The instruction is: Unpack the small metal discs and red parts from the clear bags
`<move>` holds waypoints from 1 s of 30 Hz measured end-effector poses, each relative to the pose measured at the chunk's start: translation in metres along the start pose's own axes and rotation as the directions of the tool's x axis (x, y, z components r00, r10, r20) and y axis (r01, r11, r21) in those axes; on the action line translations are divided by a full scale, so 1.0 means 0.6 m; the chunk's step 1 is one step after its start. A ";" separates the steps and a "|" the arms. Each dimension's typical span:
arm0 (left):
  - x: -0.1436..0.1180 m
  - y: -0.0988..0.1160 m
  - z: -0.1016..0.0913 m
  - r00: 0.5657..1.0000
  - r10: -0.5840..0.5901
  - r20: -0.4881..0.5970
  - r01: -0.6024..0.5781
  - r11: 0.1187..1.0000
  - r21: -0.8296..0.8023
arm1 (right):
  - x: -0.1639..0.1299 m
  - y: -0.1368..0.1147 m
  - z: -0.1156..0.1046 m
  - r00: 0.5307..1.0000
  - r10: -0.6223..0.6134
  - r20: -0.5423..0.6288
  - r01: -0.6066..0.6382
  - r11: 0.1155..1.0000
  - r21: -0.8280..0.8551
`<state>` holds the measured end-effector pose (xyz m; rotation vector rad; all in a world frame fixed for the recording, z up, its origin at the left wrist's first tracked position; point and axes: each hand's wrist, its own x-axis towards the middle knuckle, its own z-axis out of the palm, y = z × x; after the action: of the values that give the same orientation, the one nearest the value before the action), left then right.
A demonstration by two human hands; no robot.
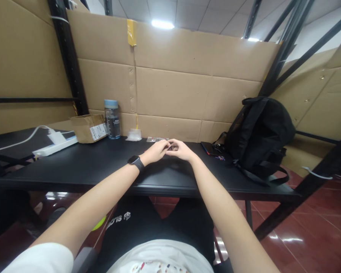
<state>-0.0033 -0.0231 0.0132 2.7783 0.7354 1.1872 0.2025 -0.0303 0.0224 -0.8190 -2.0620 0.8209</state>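
Note:
My left hand (157,151), with a dark watch (135,162) on its wrist, meets my right hand (182,149) over the black table. The fingers of both hands are curled and pressed together at the fingertips. Between them shows a bit of something small and dark, too little to name. Just behind my hands lies a flat clear plastic bag (156,139) with small items in it. Left of that bag sits a whitish plastic bag (134,135).
On the black table (102,163) stand an open cardboard box (85,131), a water bottle (112,120) and a white power strip (57,146) at left. At right are a black backpack (258,132) and a dark flat device (208,148). A cardboard wall (170,91) closes the back.

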 end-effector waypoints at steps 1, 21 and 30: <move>0.000 -0.002 -0.001 0.999 -0.015 -0.038 0.015 1.000 0.003 | 0.004 0.001 0.006 0.999 -0.018 -0.034 0.020 0.999 0.047; -0.025 -0.082 -0.058 0.932 -0.363 -0.013 0.364 0.931 0.034 | 0.007 0.017 -0.030 0.963 0.117 -0.244 -0.138 0.988 -0.068; -0.044 -0.107 -0.085 0.847 -0.479 0.231 0.465 0.878 0.115 | -0.015 0.052 -0.100 0.750 0.278 -0.601 -0.551 0.765 -0.334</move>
<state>-0.0807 0.0147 0.0182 2.4887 1.3335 0.7116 0.2648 -0.0023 0.0255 -1.6592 -1.5986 0.2148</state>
